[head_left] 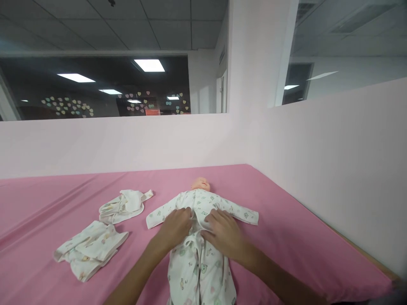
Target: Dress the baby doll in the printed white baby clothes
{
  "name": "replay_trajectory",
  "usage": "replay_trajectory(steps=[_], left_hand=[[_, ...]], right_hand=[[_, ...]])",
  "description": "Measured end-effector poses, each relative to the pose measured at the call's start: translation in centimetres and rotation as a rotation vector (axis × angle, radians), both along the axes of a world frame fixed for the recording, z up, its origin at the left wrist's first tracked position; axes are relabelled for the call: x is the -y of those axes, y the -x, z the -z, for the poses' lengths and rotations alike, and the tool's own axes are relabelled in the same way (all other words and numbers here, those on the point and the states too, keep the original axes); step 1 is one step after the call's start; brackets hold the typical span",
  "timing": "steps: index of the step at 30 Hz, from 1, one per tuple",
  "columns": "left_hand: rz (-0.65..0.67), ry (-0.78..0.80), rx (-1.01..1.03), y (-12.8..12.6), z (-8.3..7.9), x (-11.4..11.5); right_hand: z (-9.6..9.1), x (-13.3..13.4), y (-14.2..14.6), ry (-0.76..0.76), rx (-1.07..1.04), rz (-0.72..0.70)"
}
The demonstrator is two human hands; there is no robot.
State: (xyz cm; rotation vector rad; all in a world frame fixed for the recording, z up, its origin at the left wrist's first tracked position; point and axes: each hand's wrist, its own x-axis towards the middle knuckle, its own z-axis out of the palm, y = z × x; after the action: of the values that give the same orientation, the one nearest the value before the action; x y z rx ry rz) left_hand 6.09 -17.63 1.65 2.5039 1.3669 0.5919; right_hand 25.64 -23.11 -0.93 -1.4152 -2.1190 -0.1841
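A baby doll lies on its back, its head away from me and its sleeves spread to both sides. It wears a white printed baby shirt and white printed pants with a small white bow at the waist. My left hand is closed on the shirt's lower left part, fingers curled into the cloth. Opposite it, my right hand has bent fingers on the shirt's lower right part, gripping cloth near the waist. The cloth under my fingers is partly hidden.
Pink sheeting covers the bed. To the left lie a folded printed baby garment and, behind it, another white cloth piece with a strap-like end. White walls with windows border the bed at the back and right.
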Motion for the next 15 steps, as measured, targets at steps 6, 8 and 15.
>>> replay_trajectory(steps=[6,8,15], left_hand=[[-0.055,0.040,0.131,-1.6,0.9,-1.6],[-0.103,0.039,0.165,-1.7,0.9,-2.7],[-0.231,0.064,0.133,-4.9,0.4,-9.2]], right_hand=[[0.8,-1.3,2.5,0.013,-0.080,-0.011],[0.9,-1.2,2.4,0.017,-0.091,-0.057],[2.7,-0.9,2.5,-0.044,-0.105,-0.183]])
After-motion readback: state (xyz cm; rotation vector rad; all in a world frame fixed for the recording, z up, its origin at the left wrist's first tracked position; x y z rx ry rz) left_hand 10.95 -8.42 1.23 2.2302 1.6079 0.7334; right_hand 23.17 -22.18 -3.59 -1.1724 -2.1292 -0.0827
